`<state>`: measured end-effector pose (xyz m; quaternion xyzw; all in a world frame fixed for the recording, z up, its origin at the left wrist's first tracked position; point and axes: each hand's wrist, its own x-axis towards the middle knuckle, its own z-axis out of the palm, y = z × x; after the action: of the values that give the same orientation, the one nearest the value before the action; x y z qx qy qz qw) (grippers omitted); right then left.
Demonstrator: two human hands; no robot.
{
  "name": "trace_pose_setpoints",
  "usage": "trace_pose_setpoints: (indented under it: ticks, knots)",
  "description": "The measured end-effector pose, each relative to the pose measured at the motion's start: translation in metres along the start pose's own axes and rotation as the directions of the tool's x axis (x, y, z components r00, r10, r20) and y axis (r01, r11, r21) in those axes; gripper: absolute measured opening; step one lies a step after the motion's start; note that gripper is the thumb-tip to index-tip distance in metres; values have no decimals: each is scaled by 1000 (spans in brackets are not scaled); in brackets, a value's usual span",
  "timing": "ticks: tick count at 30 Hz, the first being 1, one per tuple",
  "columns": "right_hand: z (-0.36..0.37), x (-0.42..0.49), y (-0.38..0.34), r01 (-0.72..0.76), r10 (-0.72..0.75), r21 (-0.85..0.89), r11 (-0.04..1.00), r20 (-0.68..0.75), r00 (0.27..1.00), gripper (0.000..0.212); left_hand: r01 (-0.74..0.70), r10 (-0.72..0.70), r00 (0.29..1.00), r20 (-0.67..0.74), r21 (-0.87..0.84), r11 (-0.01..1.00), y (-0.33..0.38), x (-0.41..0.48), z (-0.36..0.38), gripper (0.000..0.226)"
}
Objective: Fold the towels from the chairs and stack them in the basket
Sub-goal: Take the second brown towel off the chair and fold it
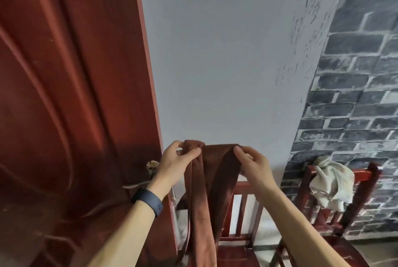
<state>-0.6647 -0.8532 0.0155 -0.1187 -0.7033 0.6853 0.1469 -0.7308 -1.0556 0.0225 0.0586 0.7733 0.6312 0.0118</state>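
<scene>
Long rust-brown cloth towel [204,191] hangs bunched, held up before red wooden slat-back chair [243,187]. Left grip [176,159] and right grip [252,163] each pinch top edge, near together. Risks: shallow pinch slips, towel drops onto chair; bunched layers fold crooked. Basket out of view.

Bare forearms; dark blue wristband [148,201] on the left wrist.

Head-worn view, facing wall [215,55], close over chair [243,215]
</scene>
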Motion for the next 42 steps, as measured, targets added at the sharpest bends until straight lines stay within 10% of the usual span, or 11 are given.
trace_pose_setpoints:
  ticks: [6,10,19,23,28,33,36,42]
  knots:
    - [-17,22,-33,98,-92,19,995,-194,977,14,-99,136,988,-72,381,919,8,8,-38,41]
    - [-55,40,-42,96,-21,157,983,-423,906,18,-53,102,953,-287,172,984,15,15,-58,49]
    - [-67,50,-15,-53,39,-36,998,-306,951,12,79,41,956,-291,390,917,18,23,-50,44]
    - [-85,58,-6,-129,124,4,992,-294,948,18,238,-221,944,-244,43,970,0,37,-54,31]
    - [-102,58,15,-196,231,148,969,-276,933,17,355,-431,902,-26,-525,774,-27,34,-40,8]
    - [-103,34,61,-357,359,59,932,-32,933,10,452,-459,886,64,-335,827,-58,20,-19,11]
    - [-119,30,75,-250,287,169,953,-252,924,13,392,-419,908,13,-380,838,-72,16,-22,5]
    - [-126,13,117,-297,169,-336,894,-361,917,37,330,-370,927,-55,-346,879,-104,6,-15,20]
